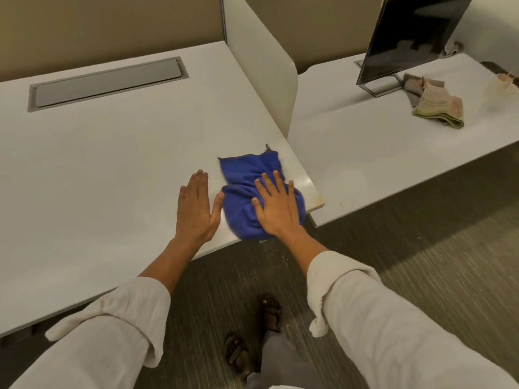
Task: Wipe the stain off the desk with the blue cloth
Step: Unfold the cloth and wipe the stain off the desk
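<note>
The blue cloth [247, 175] lies crumpled near the front right corner of the white desk [112, 153]. My right hand [276, 204] presses flat on the cloth's near half, fingers spread. My left hand [196, 204] rests flat on the bare desk just left of the cloth, its thumb touching the cloth's edge. A faint brownish mark [316, 199] shows along the desk's right corner edge. Any stain under the cloth is hidden.
A white divider panel [261, 66] stands at the desk's right side. A grey cable hatch [106, 82] is set in the desk's back. The neighbouring desk [365, 141] holds a monitor [412, 37] and folded rags [438, 105]. My sandalled feet [252, 332] stand on carpet.
</note>
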Demonstrator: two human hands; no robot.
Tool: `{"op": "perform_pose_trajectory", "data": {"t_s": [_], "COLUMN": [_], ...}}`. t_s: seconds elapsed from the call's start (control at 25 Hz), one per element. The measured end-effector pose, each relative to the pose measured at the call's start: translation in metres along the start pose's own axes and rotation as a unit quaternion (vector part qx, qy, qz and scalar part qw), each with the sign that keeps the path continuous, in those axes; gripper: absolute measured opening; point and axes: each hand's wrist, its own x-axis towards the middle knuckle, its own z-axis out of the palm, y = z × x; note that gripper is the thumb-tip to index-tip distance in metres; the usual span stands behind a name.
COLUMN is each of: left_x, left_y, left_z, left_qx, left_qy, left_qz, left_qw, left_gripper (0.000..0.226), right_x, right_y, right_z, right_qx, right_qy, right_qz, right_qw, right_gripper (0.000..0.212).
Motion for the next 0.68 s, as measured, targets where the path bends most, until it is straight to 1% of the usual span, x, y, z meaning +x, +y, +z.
{"op": "perform_pose_trajectory", "data": {"t_s": [0.12, 0.32, 0.48, 0.6, 0.68], "left_x": [0.01, 0.033, 0.058, 0.081, 0.102], "left_y": [0.012, 0.013, 0.01, 0.017, 0.021], "left_z": [0.013, 0.025, 0.035, 0.043, 0.047], "left_qx": [0.0, 0.002, 0.0, -0.006, 0.002], "left_qy": [-0.009, -0.012, -0.027, -0.041, -0.039], "left_qz": [0.001, 0.005, -0.01, -0.003, 0.006], "left_qw": [1.0, 1.0, 1.0, 0.999, 0.999], "left_gripper": [0.071, 0.068, 0.069, 0.068, 0.069], "right_x": [0.014, 0.05, 0.049, 0.042, 0.056], "right_y": [0.051, 0.071, 0.065, 0.038, 0.02], "right_z": [-0.007, -0.011, -0.009, -0.001, 0.004], "right_qx": [-0.005, 0.004, 0.024, 0.024, 0.018], "right_qy": [0.002, 0.004, 0.023, 0.03, 0.03], "right_qz": [0.028, 0.029, -0.021, -0.078, -0.112], "right_qw": [1.0, 1.0, 0.999, 0.996, 0.993], "right_gripper": [0.061, 0.062, 0.068, 0.073, 0.071]}}
